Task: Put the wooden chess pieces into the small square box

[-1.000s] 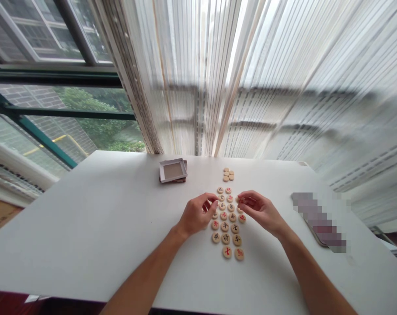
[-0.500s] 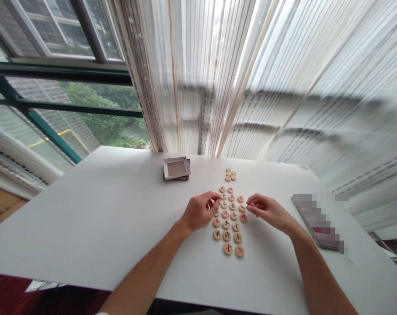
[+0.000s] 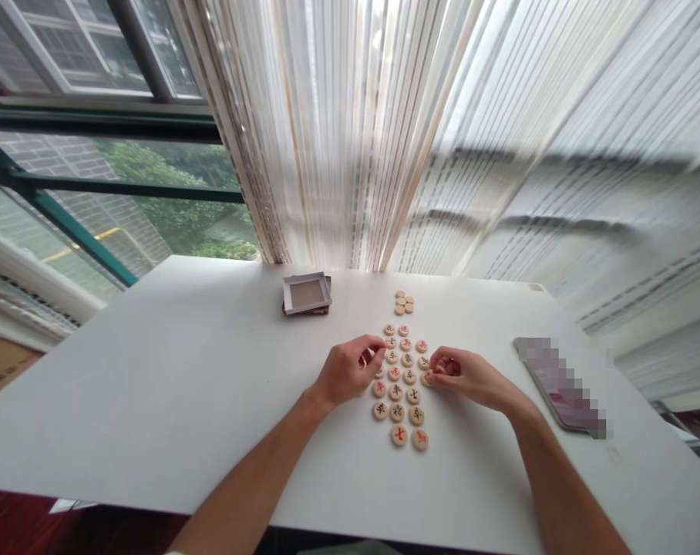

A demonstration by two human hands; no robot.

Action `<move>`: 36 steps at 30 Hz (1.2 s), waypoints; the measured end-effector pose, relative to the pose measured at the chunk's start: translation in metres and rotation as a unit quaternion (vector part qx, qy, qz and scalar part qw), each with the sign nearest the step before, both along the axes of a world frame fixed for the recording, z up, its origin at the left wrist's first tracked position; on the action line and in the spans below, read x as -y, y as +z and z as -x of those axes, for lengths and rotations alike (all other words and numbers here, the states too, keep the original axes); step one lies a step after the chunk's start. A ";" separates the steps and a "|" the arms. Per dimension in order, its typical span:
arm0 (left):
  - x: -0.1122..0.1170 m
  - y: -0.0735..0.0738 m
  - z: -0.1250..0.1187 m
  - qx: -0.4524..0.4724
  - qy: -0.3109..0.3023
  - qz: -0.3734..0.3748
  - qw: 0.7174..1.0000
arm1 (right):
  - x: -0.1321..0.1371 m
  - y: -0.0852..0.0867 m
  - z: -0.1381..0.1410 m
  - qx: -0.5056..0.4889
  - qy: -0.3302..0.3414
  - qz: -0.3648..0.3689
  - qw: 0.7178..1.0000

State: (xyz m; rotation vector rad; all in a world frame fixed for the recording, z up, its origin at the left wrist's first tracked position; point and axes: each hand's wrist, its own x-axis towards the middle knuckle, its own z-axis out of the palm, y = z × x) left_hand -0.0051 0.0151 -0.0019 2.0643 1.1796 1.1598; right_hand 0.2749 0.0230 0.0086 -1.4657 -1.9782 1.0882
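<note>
Several round wooden chess pieces (image 3: 401, 385) with red and black characters lie in rows on the white table (image 3: 182, 401). My left hand (image 3: 347, 371) rests at the left edge of the rows, fingers curled, thumb and forefinger pinched by a piece. My right hand (image 3: 466, 376) sits at the right edge, fingers curled down onto a piece at its fingertips. A small separate cluster of blank-faced pieces (image 3: 404, 303) lies farther back.
A small open cardboard box (image 3: 307, 294) stands at the back of the table, left of the pieces. A flat blurred object (image 3: 561, 385) lies to the right. Striped curtains (image 3: 442, 139) hang behind the table, and a window (image 3: 95, 177) is at the left.
My right hand has moved down and toward me along the right column, from the row near the top to a lower piece. My left hand has hardly moved.
</note>
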 end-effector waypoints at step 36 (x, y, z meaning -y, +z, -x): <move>0.017 0.007 -0.020 0.160 -0.081 0.160 0.971 | 0.029 0.003 0.066 -0.215 0.035 -0.115 0.969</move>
